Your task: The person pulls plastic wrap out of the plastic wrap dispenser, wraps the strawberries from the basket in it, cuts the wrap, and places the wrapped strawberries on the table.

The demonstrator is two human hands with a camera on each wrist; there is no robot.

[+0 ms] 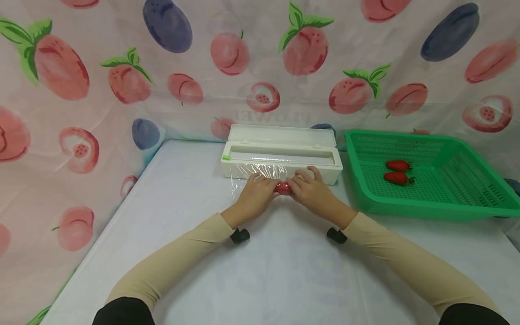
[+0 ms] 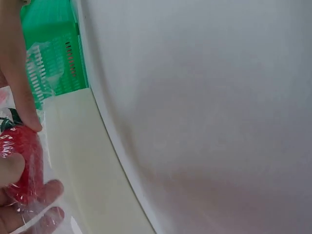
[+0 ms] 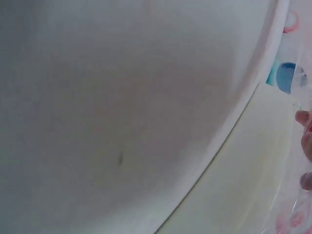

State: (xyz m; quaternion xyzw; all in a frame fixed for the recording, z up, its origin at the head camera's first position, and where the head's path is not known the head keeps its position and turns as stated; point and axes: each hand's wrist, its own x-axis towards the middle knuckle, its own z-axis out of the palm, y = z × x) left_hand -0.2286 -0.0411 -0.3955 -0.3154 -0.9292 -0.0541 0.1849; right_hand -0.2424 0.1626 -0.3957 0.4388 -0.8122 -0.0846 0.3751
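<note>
A red fruit with a green leafy top (image 2: 30, 156) is covered in clear cling film, held between both hands in front of the wrap dispenser. My left hand (image 1: 257, 195) grips its left side; the left wrist view shows the thumb across the red skin and fingertips below. At the other end, my right hand (image 1: 314, 195) pinches near the leafy top with its fingers bent. Crinkled cling film (image 1: 243, 172) spreads from the fruit over the dispenser's front. The white wrap dispenser (image 1: 284, 174) stands behind the hands with its lid raised and a roll inside.
To the right of the dispenser sits a green perforated basket (image 1: 410, 205) holding two more red fruits (image 1: 398, 178). A white cloth (image 1: 280, 271) covers the table. Fruit-printed fabric (image 1: 227, 95) hangs behind the table and along its left side.
</note>
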